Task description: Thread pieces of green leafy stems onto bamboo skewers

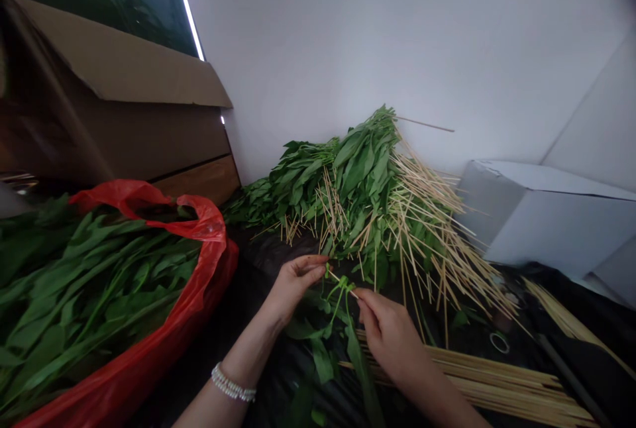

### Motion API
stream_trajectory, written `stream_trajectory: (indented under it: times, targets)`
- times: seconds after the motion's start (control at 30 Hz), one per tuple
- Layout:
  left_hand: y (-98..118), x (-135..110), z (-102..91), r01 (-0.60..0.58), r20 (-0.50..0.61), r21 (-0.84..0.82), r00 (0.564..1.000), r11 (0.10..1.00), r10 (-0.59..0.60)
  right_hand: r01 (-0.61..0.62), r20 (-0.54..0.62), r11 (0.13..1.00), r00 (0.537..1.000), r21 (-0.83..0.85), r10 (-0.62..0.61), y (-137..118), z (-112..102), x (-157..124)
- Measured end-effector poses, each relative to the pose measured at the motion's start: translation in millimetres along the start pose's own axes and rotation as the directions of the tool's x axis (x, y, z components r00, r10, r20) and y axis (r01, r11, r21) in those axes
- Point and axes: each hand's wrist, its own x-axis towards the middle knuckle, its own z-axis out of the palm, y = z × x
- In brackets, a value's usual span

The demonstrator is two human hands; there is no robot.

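My left hand point(294, 283) pinches a green leafy stem point(332, 322) near its top, fingers closed. My right hand point(390, 335) grips a thin bamboo skewer point(344, 284) whose tip pokes into the same greens between both hands. The stem's leaves hang down over the black surface below my hands. A pearl bracelet point(232, 383) circles my left wrist.
A heap of greens threaded on skewers point(377, 196) leans against the white wall. A red plastic bag point(199, 282) of loose greens point(89, 282) lies at left. Bare skewers point(497, 378) lie at right. A cardboard box point(114, 110) and a white box point(541, 216) flank the heap.
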Motion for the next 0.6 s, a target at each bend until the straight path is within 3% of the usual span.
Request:
stream_trajectory:
  times: [0.4,0.6]
  targets:
    - [-1.8,-2.5,2.0,-0.002,0.043,-0.015,0.999,1.0,0.003,-0.005,-0.003,1.0,1.0,-0.029,0.005,0.8,-0.3,0.8]
    - [0.1,-1.1,1.6,-0.041,0.014,-0.041,0.999,0.998,0.042,0.001,-0.015,0.999,1.0,-0.033,-0.002,0.4,-1.2,0.8]
